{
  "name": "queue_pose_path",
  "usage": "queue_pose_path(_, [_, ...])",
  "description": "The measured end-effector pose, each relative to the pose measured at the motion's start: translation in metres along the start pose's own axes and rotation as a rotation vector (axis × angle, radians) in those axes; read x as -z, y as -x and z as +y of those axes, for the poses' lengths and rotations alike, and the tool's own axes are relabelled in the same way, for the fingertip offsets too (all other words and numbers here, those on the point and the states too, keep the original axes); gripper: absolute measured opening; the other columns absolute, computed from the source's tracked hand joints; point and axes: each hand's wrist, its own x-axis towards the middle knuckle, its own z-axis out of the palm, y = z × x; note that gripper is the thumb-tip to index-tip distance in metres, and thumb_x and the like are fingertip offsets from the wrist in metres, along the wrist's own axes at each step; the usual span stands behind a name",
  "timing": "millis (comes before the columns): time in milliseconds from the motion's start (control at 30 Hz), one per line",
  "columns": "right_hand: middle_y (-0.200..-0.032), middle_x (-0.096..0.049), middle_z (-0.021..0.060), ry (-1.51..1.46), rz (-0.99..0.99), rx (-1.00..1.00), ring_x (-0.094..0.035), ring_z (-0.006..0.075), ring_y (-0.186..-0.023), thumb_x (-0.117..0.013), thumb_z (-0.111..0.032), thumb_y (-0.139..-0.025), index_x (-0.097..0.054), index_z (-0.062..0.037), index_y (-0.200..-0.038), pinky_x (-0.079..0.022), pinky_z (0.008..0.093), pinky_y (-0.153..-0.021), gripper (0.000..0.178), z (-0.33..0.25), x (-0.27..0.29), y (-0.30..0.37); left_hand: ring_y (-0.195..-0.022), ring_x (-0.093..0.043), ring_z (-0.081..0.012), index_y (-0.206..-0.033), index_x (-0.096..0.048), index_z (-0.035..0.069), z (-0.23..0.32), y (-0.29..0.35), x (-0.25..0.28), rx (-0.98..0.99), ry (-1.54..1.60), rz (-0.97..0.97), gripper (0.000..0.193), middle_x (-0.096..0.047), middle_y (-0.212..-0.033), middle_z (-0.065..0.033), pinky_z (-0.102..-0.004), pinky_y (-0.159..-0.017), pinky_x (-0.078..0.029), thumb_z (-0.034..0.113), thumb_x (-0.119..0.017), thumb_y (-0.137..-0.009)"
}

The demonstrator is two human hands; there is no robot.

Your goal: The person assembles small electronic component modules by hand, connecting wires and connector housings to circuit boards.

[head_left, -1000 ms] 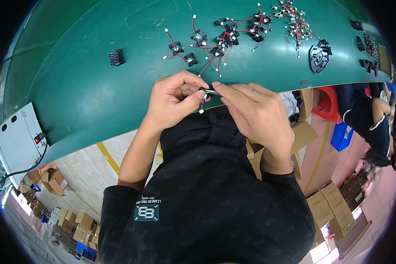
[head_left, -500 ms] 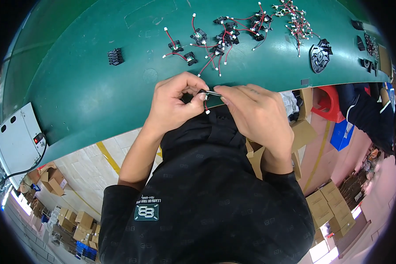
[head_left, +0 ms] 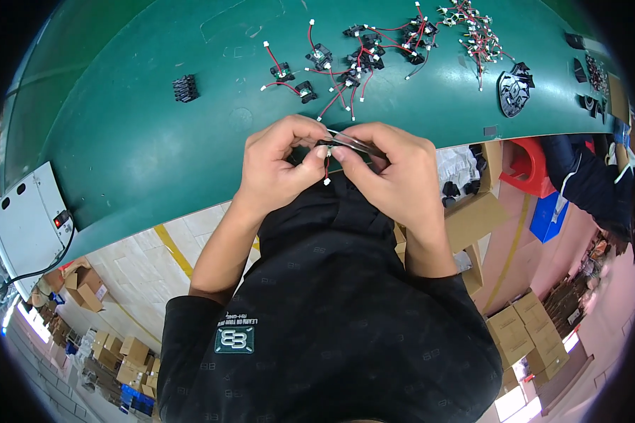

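Between thumb and fingers, my left hand [head_left: 281,163] pinches a small black plastic part, mostly hidden by the fingertips. A short red-and-black wire [head_left: 327,169] with a white connector at its end hangs from it. My right hand [head_left: 394,173] is closed around metal tweezers [head_left: 353,143], and its thumb tip meets the part beside my left thumb. Beyond my hands, several black parts [head_left: 360,63] with small green boards and red wires lie on the green table. Two more such parts [head_left: 282,71] rest nearer the left.
A stack of black pieces [head_left: 185,89] sits on the table's left. Toward the right are a pile of wired connectors [head_left: 478,39] and a black shell [head_left: 515,90]. A white metal box [head_left: 32,225] stands at the left edge. Open cartons [head_left: 473,211] and a red stool [head_left: 533,166] are below the right edge.
My right hand has drawn in toward my left and turned, the tweezers now tilted back in its grip and its thumb at the part. The hanging wire has shifted slightly left.
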Motion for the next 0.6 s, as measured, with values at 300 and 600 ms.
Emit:
queue_pose_path(300, [-0.067, -0.063, 0.0064, -0.046, -0.029, -0.068, -0.051, 0.0124, -0.047, -0.073, -0.011, -0.074, -0.066, -0.0024, -0.081, -0.042, 0.0278, -0.045, 0.013, 0.005, -0.005, -0.002, -0.074, -0.066, -0.0141, -0.088, -0.06, 0.0, 0.0, -0.001, 0.0, -0.03, -0.1, 0.006, 0.015, -0.068, -0.086, -0.0078, -0.0256, -0.063, -0.051, 0.002, -0.068, -0.075])
queue_pose_path(600, [-0.067, -0.063, 0.0055, -0.094, 0.018, -0.1, -0.049, 0.0096, -0.047, -0.073, -0.009, -0.074, -0.066, -0.0018, -0.082, -0.041, 0.026, -0.045, 0.014, 0.008, -0.013, -0.002, -0.074, -0.066, -0.0138, -0.089, -0.06, 0.0, -0.003, -0.003, -0.002, -0.11, -0.16, 0.023, 0.016, -0.068, -0.087, -0.0079, -0.0251, -0.065, -0.052, 0.0, -0.068, -0.075])
